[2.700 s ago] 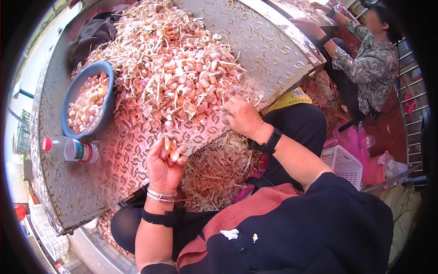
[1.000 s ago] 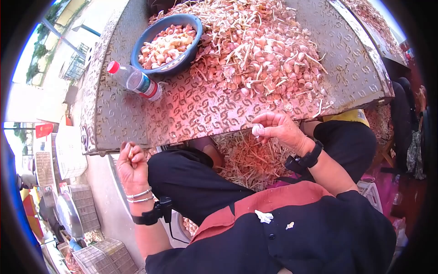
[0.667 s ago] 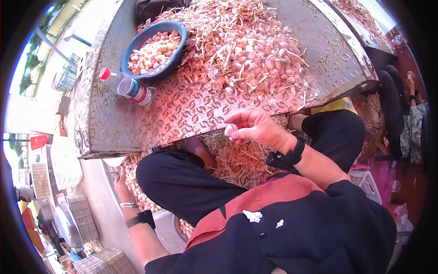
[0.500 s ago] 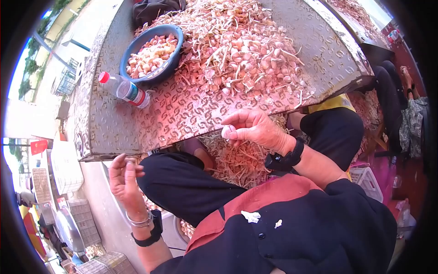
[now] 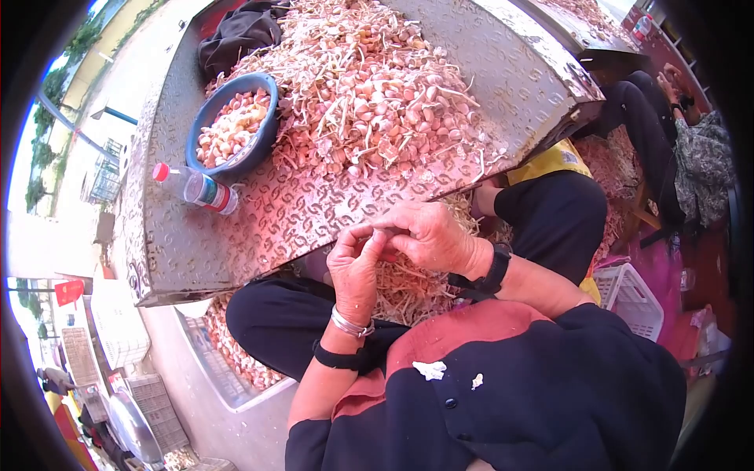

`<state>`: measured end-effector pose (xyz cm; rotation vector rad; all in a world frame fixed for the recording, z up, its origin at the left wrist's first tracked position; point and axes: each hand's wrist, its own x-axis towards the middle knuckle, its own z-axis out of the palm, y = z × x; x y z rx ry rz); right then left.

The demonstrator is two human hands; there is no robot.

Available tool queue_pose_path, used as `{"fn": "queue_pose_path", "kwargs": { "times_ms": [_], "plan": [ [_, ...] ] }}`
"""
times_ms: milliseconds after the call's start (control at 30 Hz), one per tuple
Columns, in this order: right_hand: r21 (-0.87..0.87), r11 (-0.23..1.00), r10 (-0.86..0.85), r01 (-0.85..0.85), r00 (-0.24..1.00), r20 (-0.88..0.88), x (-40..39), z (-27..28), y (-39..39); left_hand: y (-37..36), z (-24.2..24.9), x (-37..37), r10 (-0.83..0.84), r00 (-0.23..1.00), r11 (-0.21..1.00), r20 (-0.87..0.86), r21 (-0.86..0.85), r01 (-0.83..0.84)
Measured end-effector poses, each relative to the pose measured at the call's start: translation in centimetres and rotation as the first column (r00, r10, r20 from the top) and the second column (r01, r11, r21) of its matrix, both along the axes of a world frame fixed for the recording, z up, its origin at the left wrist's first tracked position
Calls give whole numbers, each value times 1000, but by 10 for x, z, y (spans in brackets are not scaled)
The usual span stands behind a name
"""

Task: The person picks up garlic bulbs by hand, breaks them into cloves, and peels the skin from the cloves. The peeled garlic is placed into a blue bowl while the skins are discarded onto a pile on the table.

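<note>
In front of the metal table's near edge, my left hand (image 5: 353,275) and my right hand (image 5: 440,239) meet, fingertips pinched against each other. A garlic clove that showed in my right fingers is now covered by the fingers of both hands. Beyond them, a large heap of garlic cloves (image 5: 385,110) with dry stalks and skins lies on the patterned metal table (image 5: 275,224). To the left of the heap stands a blue bowl (image 5: 269,129) holding peeled-looking cloves (image 5: 232,132).
A plastic bottle (image 5: 208,191) with a red cap lies beside the bowl. Dark cloth (image 5: 239,39) sits at the back. Below left is a crate of garlic (image 5: 236,341); a white crate (image 5: 632,302) stands right. Another person (image 5: 699,157) sits at far right.
My left hand has come in from the left to meet my right hand, its fingers closing. The clove in my right fingers has gone out of sight. The view has shifted slightly.
</note>
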<state>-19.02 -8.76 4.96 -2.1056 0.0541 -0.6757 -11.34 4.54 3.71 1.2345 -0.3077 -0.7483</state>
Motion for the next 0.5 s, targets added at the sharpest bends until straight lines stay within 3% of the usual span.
{"fn": "queue_pose_path", "kwargs": {
  "times_ms": [67, 233, 267, 300, 333, 400, 433, 467, 500],
  "plan": [
    [109, 993, 44, -44, 999, 3, 0, -2, -1, 1, -4, -2, 28, 1000, 1000, -9, -7, -28],
    [167, 978, 137, -124, 988, -68, 1, 0, -12, 10, -7, 7, -34, 986, 998, -164, -52, 26],
    [532, 840, 215, -108, 966, -144, 2, 0, -14, 10, -3, 7, -43, 992, 999, -118, -30, 40],
    [814, 580, 314, -37, 932, -181, 3, 0, -16, 10, -2, 8, -43, 992, 999, -118, -30, 40],
    [882, 472, 331, -22, 931, -154, 4, -2, -19, 9, -1, 8, -51, 998, 999, -38, -6, 50],
    [886, 464, 364, -16, 915, -174, 6, -5, -20, 9, -6, 9, -68, 988, 997, 138, 36, 64],
    [890, 455, 397, -9, 897, -194, 6, -5, -19, 10, -9, 10, -71, 988, 997, 136, 35, 67],
    [879, 476, 397, 15, 888, -230, 7, -3, -17, 11, -11, 11, -138, 858, 981, 495, 186, 50],
    [878, 477, 392, 19, 890, -232, 7, -1, -16, 10, -12, 11, -240, 598, 948, 765, 316, -24]
  ]
}}
